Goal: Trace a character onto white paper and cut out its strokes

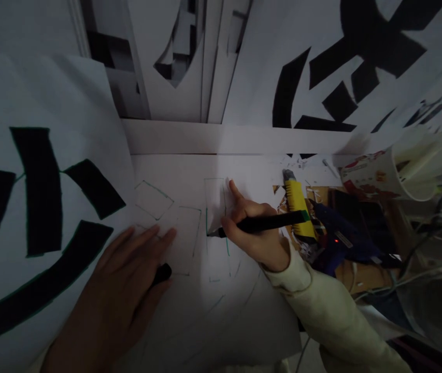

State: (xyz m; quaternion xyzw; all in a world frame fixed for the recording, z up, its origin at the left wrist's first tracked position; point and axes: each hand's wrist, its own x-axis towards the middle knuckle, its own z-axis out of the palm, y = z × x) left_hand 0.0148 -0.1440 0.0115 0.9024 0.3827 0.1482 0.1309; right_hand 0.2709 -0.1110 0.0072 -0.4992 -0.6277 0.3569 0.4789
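My right hand grips a black marker with a green end. Its tip touches a green line on the white paper, which carries several outlined strips in thin pencil and green. My left hand rests on the paper's left side, fingers stretched forward. Between its thumb and forefinger sits a black marker cap. Left of that hand, a white sheet bears black strips edged in green.
To the right lie a yellow utility knife, a dark blue glue gun with a red light, and a paper cup. Cables trail nearby. White boards with black shapes and cut openings stand behind the paper.
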